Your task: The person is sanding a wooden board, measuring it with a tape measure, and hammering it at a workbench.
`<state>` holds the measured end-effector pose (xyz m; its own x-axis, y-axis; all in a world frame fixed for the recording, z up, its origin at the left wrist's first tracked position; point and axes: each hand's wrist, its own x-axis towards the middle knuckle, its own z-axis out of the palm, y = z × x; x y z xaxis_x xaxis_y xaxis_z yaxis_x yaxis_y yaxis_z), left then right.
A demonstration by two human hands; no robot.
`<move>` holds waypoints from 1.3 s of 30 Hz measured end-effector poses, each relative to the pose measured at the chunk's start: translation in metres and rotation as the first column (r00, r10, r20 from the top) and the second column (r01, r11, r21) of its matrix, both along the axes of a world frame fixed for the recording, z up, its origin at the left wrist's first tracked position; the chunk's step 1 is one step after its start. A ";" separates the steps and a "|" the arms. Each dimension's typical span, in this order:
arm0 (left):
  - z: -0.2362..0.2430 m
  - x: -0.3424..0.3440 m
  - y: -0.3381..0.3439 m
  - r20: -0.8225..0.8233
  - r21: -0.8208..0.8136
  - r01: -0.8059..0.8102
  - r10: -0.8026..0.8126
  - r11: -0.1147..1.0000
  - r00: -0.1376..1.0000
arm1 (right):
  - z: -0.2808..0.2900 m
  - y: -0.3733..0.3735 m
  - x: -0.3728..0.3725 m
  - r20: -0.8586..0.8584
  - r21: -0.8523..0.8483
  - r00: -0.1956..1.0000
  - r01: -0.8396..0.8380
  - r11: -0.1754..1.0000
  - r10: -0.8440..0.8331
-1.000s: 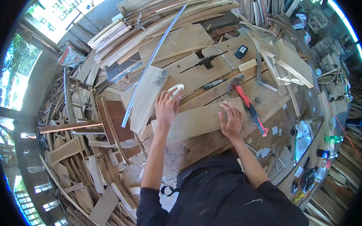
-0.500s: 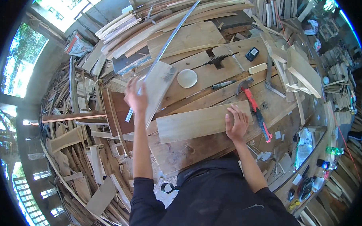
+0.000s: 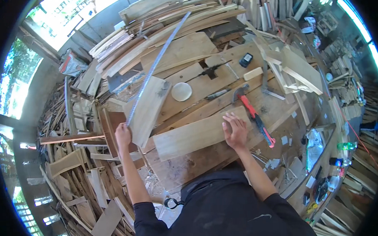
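My left hand [image 3: 123,137] is closed at the near end of a long metal ruler [image 3: 155,61]. The ruler slants away to the far stack of planks, passing along a pale board [image 3: 149,109] that lies tilted on the bench. My right hand [image 3: 235,132] rests with fingers stretched on the right end of another pale, oblong board [image 3: 189,137], which lies in front of me. Just right of that hand is a claw hammer [image 3: 255,117] with a red and black handle. A round whitish disc [image 3: 182,92] sits beyond the boards.
The wooden workbench [image 3: 178,172] carries a black tape measure [image 3: 246,60], a small pale wood block [image 3: 253,74] and a metal square [image 3: 273,93]. Stacked planks [image 3: 169,35] fill the far side. Nailed-together boards [image 3: 297,68] stand at right. Scrap wood [image 3: 78,176] heaps at left.
My left hand has come down to the ruler's near end and closed there; before, it was higher, over the ruler with fingers apart. My right hand stays on the board. The whole view has shifted slightly.
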<state>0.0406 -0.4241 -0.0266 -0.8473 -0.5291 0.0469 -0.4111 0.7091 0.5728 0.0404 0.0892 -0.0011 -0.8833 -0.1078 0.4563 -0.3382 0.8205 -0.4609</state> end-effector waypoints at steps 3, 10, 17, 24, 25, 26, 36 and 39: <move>0.015 0.023 -0.015 -0.093 -0.007 0.034 -0.035 0.999 0.995 | -0.004 0.001 0.005 -0.019 0.013 1.000 -0.023 1.000 0.023; 0.074 0.054 0.016 -0.161 -0.200 -0.069 0.037 0.977 0.986 | -0.007 0.002 0.005 -0.031 0.017 0.999 -0.019 1.000 0.019; 0.091 0.111 0.098 -0.322 -0.151 0.259 -0.295 0.954 0.900 | 0.031 -0.003 -0.002 0.240 -0.543 0.959 0.003 0.840 0.152; 0.086 0.145 0.166 -0.178 -0.027 0.560 -0.555 0.828 0.813 | 0.048 0.023 0.007 0.163 -0.924 0.902 -0.003 0.383 0.401; 0.083 0.146 0.170 -0.168 -0.024 0.572 -0.567 0.820 0.807 | 0.040 0.035 0.011 0.167 -0.921 0.904 0.000 0.389 0.394; 0.081 0.149 0.173 -0.153 -0.017 0.579 -0.574 0.815 0.804 | 0.032 0.045 0.016 0.205 -0.893 0.913 0.026 0.450 0.352; 0.029 0.146 0.163 -0.210 0.394 0.242 -0.170 0.886 0.963 | 0.001 0.079 0.024 0.548 -0.657 0.837 0.436 0.615 -0.008; 0.036 0.137 0.165 -0.187 0.363 0.236 -0.178 0.901 0.966 | -0.007 0.090 0.021 0.468 -0.506 0.868 0.417 0.755 -0.165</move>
